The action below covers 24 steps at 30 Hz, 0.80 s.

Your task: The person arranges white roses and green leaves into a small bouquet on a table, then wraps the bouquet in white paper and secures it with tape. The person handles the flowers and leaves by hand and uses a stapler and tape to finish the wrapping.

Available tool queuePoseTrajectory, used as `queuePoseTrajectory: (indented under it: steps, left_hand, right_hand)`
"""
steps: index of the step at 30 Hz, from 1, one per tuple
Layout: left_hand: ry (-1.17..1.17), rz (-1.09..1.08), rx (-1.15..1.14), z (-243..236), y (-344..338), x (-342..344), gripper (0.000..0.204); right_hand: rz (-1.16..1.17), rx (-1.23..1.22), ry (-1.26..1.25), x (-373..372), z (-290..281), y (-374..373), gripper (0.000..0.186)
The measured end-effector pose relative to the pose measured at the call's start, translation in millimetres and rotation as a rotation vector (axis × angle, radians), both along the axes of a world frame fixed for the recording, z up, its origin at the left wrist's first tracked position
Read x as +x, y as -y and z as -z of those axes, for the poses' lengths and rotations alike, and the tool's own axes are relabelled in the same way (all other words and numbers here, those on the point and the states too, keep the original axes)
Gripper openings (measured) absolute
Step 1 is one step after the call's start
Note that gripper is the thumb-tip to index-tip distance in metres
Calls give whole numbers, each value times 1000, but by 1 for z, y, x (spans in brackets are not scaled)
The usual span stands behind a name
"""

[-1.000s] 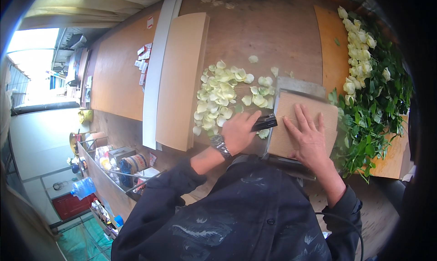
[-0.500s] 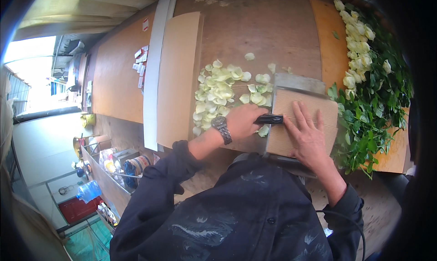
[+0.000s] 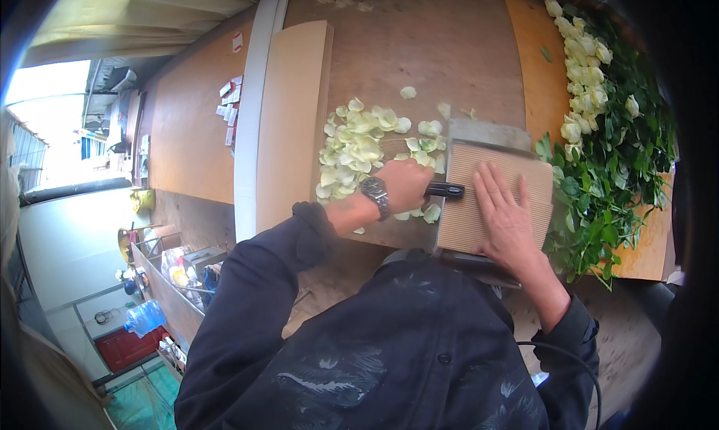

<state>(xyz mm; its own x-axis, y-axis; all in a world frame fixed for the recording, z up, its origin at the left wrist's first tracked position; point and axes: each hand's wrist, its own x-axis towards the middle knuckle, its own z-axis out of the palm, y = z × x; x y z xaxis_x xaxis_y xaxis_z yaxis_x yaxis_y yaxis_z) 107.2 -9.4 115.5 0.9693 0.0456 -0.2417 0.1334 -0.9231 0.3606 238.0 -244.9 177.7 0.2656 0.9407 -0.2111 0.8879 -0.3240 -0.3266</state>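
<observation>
My left hand grips a black stapler-like tool, which lies across the left edge of a ribbed cardboard sheet. My right hand rests flat on that sheet, fingers extended, just right of the tool. Under the sheet is a metal board or tray. A loose heap of pale cream petals lies left of it. Cream roses with dense green leaves lie along the right.
A tan board stack and white strip run left of the petals. Small red-and-white packets lie on an orange board. At lower left are a cluttered metal-framed bin and a blue plastic bottle.
My left wrist has swung upward, and the black tool has levelled over the cardboard's edge. My right index finger has moved closer to the middle finger. The view has shifted slightly.
</observation>
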Motion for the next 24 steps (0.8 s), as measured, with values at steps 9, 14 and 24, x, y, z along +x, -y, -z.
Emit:
queuePoseTrajectory:
  steps: [9,14,24]
  left_hand:
    - [-139,-375,-133,-91,-11,-27,47]
    - [229,-557,-821,-107,57,-23,75]
    - [435,104,-490,-69,155,35,86]
  right_hand:
    - [122,167,-298,-6,4,3,116]
    - [393,466,-994,-71,0,-15,95]
    - [899,701,-882,33,-12,104,55]
